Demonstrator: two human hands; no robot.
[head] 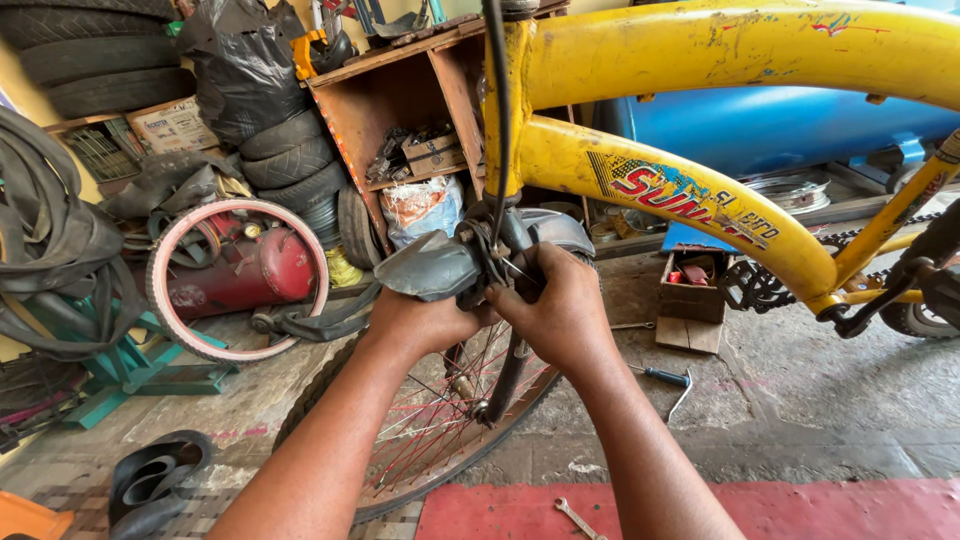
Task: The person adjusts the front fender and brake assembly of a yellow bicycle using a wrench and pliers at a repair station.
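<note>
Head view, left hand [425, 318] and right hand [560, 310] gripping brake caliper [490, 250], above front wheel [440, 420]

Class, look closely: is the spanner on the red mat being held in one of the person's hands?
No. The spanner lies untouched on the red mat, while the left hand and right hand both work at the front brake.

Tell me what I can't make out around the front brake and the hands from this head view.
- Brake parts at the fork: covered by the right hand and left hand.
- Fingertips of both hands: hidden, so any small tool is unclear.
- Front wheel hub: behind the forearms.
- Yellow frame: cut off at the top and right edges.
</note>
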